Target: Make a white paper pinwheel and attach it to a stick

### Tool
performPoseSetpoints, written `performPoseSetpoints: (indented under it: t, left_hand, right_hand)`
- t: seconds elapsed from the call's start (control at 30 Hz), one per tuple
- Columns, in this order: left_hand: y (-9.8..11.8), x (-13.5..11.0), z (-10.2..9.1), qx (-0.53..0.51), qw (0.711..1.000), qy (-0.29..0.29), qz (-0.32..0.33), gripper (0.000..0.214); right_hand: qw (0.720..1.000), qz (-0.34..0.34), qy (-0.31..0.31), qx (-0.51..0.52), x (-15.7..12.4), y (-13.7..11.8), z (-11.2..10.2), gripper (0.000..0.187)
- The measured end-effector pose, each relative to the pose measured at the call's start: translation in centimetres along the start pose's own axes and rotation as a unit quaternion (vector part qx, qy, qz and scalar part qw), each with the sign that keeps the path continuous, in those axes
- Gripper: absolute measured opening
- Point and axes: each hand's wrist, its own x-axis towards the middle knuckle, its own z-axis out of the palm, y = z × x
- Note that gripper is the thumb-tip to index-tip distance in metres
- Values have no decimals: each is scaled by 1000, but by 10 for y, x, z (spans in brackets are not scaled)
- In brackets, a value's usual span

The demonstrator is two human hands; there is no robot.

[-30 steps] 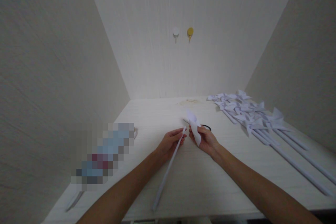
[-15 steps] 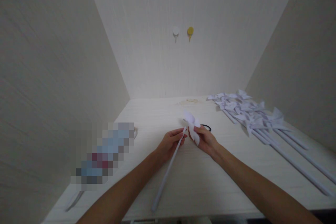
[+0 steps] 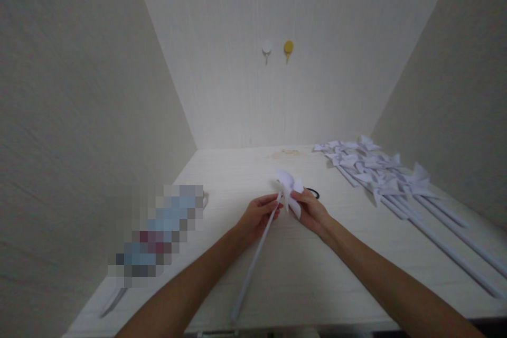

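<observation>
My left hand is closed around the upper end of a thin white paper stick, which slants down toward the table's front edge. A white paper pinwheel head with curled blades is pinched in my right hand. The top of the stick meets the pinwheel head near its middle; whether the two are joined I cannot make out. Just behind my right hand a black loop shows on the table, partly hidden by the fingers.
Several white pinwheels on sticks lie in a pile along the right side of the white table. A pixel-blurred object lies at the left. A white hook and a yellow hook are on the back wall.
The pinwheel head has turned slightly in my right hand, and its blades now sit differently. Both hands stay almost in place, still holding the stick and the pinwheel head.
</observation>
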Motion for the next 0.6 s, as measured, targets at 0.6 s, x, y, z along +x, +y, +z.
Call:
performPoseSetpoints:
  t: [0.6]
  left_hand:
    - [-1, -1, 1, 16, 999, -4, 30, 22]
  right_hand:
    - [999, -25, 16, -29, 2, 5, -1, 24]
